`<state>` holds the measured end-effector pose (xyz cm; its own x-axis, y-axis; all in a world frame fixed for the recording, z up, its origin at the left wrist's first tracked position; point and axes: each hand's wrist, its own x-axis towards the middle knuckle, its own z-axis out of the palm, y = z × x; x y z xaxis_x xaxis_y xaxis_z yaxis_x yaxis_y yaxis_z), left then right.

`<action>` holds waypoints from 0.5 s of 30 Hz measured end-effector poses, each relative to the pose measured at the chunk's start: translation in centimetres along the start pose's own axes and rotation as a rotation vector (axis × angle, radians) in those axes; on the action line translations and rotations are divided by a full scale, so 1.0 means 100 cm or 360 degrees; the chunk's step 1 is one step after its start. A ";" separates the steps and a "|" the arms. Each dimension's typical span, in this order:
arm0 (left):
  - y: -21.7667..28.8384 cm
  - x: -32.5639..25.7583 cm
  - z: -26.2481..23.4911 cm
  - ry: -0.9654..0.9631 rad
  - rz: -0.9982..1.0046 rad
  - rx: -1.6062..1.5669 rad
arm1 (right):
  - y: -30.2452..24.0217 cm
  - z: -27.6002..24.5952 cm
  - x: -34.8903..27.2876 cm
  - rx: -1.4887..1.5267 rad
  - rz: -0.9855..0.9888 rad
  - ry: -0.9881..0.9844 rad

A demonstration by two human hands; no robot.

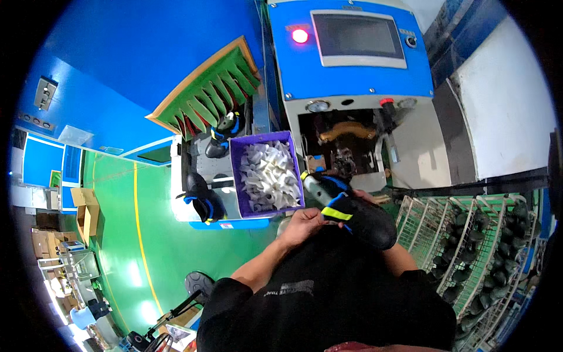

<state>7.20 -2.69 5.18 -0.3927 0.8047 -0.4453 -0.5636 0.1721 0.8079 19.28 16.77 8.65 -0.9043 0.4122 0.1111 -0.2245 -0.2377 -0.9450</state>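
A black shoe upper (373,226) with blue trim and a yellow-green stripe is held in front of my chest, toe pointing down to the right. A pale piece shows inside its opening. My left hand (305,227) is closed, its fingertips pinching the shoe's side edge beside the yellow-green stripe. From the far side my right hand (365,196) grips the shoe, with most of its fingers hidden behind it. Just left of the shoe stands a purple crate (236,176) heaped with white curved plastic-looking pieces (271,175).
Ahead rises a blue-and-white machine (358,82) with a dark screen and lit red button. Similar shoes (202,202) lie on the conveyor to the left, below green curtain strips (211,97). At right, a wire rack (425,220) carries several dark shoe-shaped pieces. A round stool seat (199,283) stands lower left.
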 end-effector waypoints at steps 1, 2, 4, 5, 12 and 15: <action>0.048 -0.007 0.028 -0.0090 -0.0134 0.0383 | 0.018 -0.029 -0.015 0.0257 0.0100 0.0077; 0.057 -0.017 0.033 -0.0451 0.0144 0.0403 | 0.021 -0.052 -0.015 0.0572 0.0402 0.0068; 0.064 -0.027 0.042 -0.0749 0.0278 0.0464 | 0.028 -0.099 -0.016 0.1240 0.1018 0.0264; 0.068 -0.032 0.049 -0.0664 0.0123 0.0532 | -0.018 -0.082 -0.008 0.0736 0.0885 0.0284; 0.006 0.052 0.052 0.0188 -0.0291 -0.0028 | -0.016 -0.132 0.001 -0.0006 0.0939 -0.0173; 0.007 0.086 0.050 0.0319 0.0121 0.0569 | -0.024 -0.117 0.009 -0.0034 0.0802 0.0002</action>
<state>7.09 7.18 3.88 -0.5772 0.7019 -0.4173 -0.2536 0.3316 0.9087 23.26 27.97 7.38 -0.8980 0.2518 -0.3608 0.2472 -0.3896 -0.8872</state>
